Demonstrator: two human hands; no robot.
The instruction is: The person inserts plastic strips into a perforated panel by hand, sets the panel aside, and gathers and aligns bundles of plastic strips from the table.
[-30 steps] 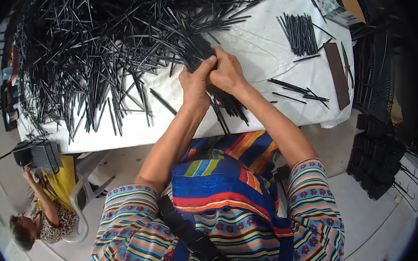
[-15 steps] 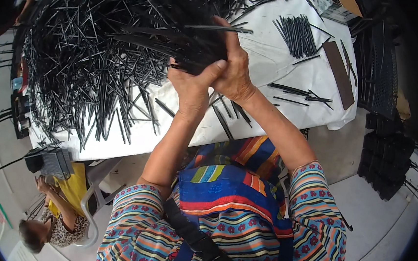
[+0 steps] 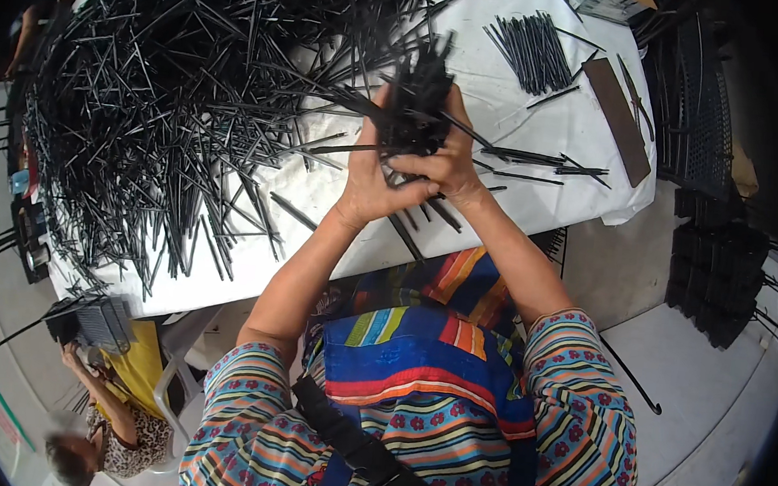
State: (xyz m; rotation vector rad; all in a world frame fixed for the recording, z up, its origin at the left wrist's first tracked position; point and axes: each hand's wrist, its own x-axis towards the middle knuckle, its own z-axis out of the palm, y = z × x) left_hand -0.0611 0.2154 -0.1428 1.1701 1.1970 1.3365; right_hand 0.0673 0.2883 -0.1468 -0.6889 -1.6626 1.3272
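Observation:
A thick bundle of thin black sticks (image 3: 418,104) is gripped between my two hands above the white-covered table (image 3: 314,260). My left hand (image 3: 371,182) is closed round its left and near side, thumb toward the right. Pressed against the right side, my right hand (image 3: 455,161) has its fingers wrapped round the bundle. The sticks' ends point mostly away from me, and some stick out sideways to the left. A large tangled heap of similar black sticks (image 3: 173,89) lies left of my hands.
At the right lie an even row of black sticks (image 3: 530,53), a flat dark brown strip (image 3: 618,122) and several loose sticks (image 3: 551,162). Black perforated crates (image 3: 714,113) stand beyond the table's right edge. Another person (image 3: 123,432) sits at the lower left.
My hands have brought the bundle nearer and turned it from leaning left over the heap to pointing away from me. Both hands still hold it.

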